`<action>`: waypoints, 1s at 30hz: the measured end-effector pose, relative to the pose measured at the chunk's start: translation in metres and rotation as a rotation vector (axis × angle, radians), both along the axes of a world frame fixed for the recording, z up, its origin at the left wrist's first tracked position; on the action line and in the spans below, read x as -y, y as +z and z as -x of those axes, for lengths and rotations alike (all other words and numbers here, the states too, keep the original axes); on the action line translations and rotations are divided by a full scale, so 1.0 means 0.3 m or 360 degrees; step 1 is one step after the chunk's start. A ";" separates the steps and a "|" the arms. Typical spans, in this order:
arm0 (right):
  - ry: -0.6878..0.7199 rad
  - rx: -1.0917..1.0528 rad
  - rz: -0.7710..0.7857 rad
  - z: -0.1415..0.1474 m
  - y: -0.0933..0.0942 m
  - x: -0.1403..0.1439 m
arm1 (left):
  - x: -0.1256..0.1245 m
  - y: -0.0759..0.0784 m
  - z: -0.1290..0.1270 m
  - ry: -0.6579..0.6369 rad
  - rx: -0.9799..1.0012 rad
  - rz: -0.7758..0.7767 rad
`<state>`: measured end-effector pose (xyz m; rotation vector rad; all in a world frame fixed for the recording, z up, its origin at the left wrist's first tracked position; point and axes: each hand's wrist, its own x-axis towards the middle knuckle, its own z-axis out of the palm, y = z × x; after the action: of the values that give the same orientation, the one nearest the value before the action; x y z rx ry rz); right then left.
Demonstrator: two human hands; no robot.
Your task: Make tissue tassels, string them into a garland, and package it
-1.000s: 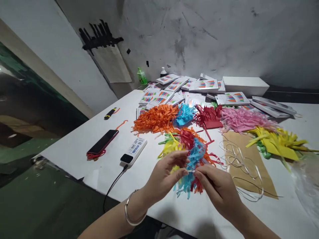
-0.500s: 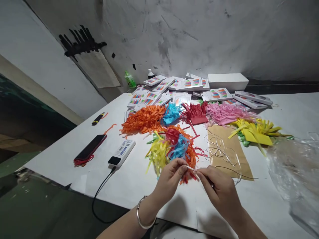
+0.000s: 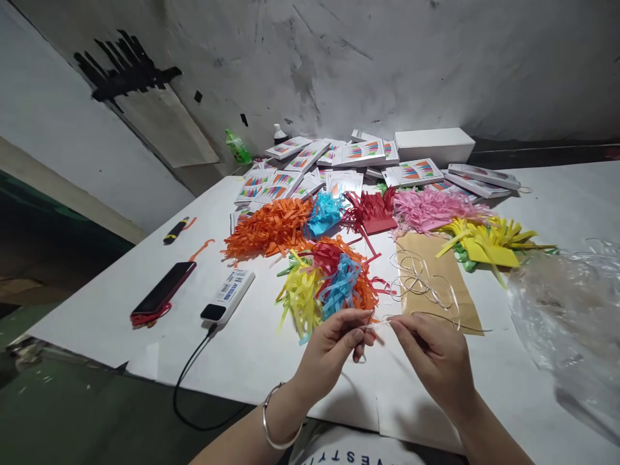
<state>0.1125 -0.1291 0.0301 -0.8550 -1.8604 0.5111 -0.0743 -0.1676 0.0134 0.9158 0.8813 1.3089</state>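
A thin white ribbon (image 3: 378, 324) runs between my two hands above the front of the table. My left hand (image 3: 336, 339), with a silver bangle at the wrist, pinches it between thumb and fingers. The fingertips of my right hand (image 3: 431, 355) pinch the ribbon a short way to the right. Just beyond my left hand lies a bunch of cut paper tassels, with yellow (image 3: 301, 290), blue (image 3: 343, 284), red and orange strips. More loops of pale ribbon (image 3: 421, 278) lie on a brown paper sheet (image 3: 455, 300) beyond my right hand.
Orange (image 3: 271, 226), blue, red and pink (image 3: 436, 208) fringed paper lies in a row, with yellow fringe (image 3: 491, 248) to the right. Behind are printed flat boxes (image 3: 358, 153) and a white box (image 3: 433, 146). A phone (image 3: 163, 287), a cabled white device (image 3: 227, 297), a cutter (image 3: 175, 230) and clear plastic (image 3: 562, 310) flank them.
My hands have moved slightly apart, and the ribbon between them now looks straighter. The view has shifted a little, so the table items appear further left and higher.
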 end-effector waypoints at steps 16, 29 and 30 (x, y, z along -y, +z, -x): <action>0.0125 0.0031 0.0148 0.001 -0.119 0.077 | 0.001 -0.005 -0.007 0.0218 0.0043 -0.0005; 0.0008 -0.0898 0.0604 0.019 -0.035 0.002 | 0.004 -0.003 -0.005 -0.0055 -0.0316 0.0089; -0.0005 -0.0898 0.0582 0.016 -0.036 -0.002 | 0.002 -0.001 0.001 -0.0067 -0.0387 0.0079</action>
<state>0.1078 -0.1286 0.0191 -0.8390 -1.2653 0.9985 -0.0748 -0.1681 0.0131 1.0641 1.0716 1.1499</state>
